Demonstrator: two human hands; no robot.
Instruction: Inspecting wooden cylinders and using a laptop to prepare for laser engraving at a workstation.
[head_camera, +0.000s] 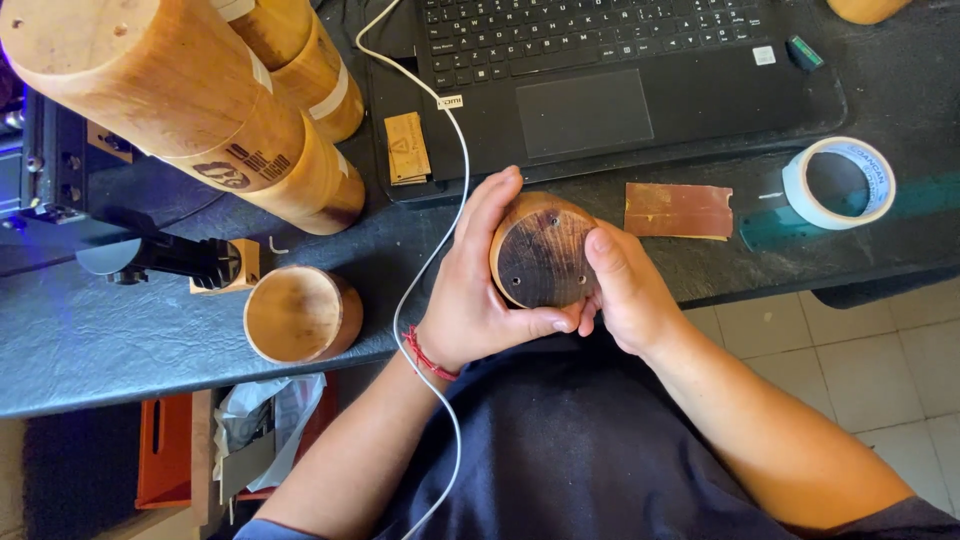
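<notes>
So both hands are on a round wooden cup (541, 252), held w/ its dark flat bottom facing up toward the camera, right at the edge of the black desk (120, 330) and over the person's lap. Left hand (470, 290) wraps around the left side, fingers curled over the top rim and thumb tucked under the lower edge. Right hand (622, 285) grips the right side, thumb lying across the bottom face, so it's clamped btwn both palms. Bottom has a few small holes in it. A second wooden cup (300, 313) stands open-side up on the desk to the left, well apart from the hands. Big bamboo cylinders (190, 110) lie tilted at top left. A laptop (600, 80) sits behind the hands, w/ a white cable (430, 270) running down past the left wrist. A scrap of brown sandpaper (679, 210) lies just right of the held cup, and a roll of white tape (838, 182) further right.
</notes>
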